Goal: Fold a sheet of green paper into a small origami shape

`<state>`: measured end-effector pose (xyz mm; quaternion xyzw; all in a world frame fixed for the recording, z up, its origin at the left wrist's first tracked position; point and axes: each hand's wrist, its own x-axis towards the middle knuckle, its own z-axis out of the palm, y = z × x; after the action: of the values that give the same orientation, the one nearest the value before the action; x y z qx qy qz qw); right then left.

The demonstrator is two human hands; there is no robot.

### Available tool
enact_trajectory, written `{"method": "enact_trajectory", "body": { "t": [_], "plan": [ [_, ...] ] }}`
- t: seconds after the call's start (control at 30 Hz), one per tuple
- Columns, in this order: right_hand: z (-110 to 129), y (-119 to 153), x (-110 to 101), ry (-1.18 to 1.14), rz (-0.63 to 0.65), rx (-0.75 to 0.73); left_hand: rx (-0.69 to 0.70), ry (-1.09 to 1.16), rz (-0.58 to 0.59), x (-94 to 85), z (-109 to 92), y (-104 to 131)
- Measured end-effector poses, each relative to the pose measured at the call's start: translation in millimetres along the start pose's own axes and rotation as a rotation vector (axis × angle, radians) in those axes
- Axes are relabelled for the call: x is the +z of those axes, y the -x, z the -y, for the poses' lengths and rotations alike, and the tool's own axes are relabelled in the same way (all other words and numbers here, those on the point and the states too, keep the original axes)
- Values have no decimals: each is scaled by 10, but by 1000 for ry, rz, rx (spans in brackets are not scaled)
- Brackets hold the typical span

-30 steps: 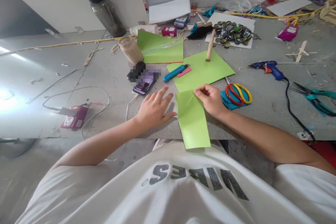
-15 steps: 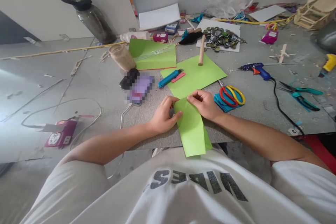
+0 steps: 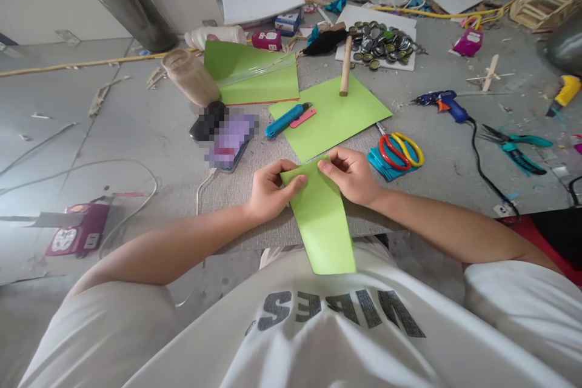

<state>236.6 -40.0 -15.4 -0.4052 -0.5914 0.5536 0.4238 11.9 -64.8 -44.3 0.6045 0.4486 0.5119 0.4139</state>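
Note:
A strip of green paper (image 3: 324,224) hangs over the table's front edge towards my shirt. My left hand (image 3: 276,190) pinches its upper left corner, thumb on top. At its upper right, my right hand (image 3: 349,174) grips the same strip between thumb and fingers. Just beyond the hands lies a larger green sheet (image 3: 336,118), with a blue cutter (image 3: 286,121), a pink piece (image 3: 303,118) and a wooden stick (image 3: 346,66) on it. Red and yellow scissors (image 3: 401,151) rest on blue cloth right of my right hand.
Left of the sheet are a phone (image 3: 231,142), a black object (image 3: 209,121) and a jar (image 3: 191,77). Bottle caps (image 3: 379,42) lie behind. A glue gun (image 3: 443,104) with a cord and pliers (image 3: 516,148) are on the right.
Both hands have shifted slightly, with the left hand now farther from the right. The strip looks flatter and wider at the top, and its lower back flap no longer shows. The view has shifted a little.

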Motion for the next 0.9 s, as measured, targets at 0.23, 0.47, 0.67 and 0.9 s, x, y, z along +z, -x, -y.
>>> {"method": "enact_trajectory", "body": {
  "t": [0.23, 0.47, 0.67, 0.9],
  "plan": [
    [68, 143, 46, -17, 20, -61, 132, 55, -110, 38, 4, 59],
    [67, 145, 30, -34, 25, -19, 51, 10, -145, 42, -44, 64],
    [77, 122, 4, -54, 14, 33, 34, 8, -186, 56, -19, 57],
    [77, 86, 22, -65, -41, 51, -25, 23, -158, 48, 44, 57]
  ]
}}
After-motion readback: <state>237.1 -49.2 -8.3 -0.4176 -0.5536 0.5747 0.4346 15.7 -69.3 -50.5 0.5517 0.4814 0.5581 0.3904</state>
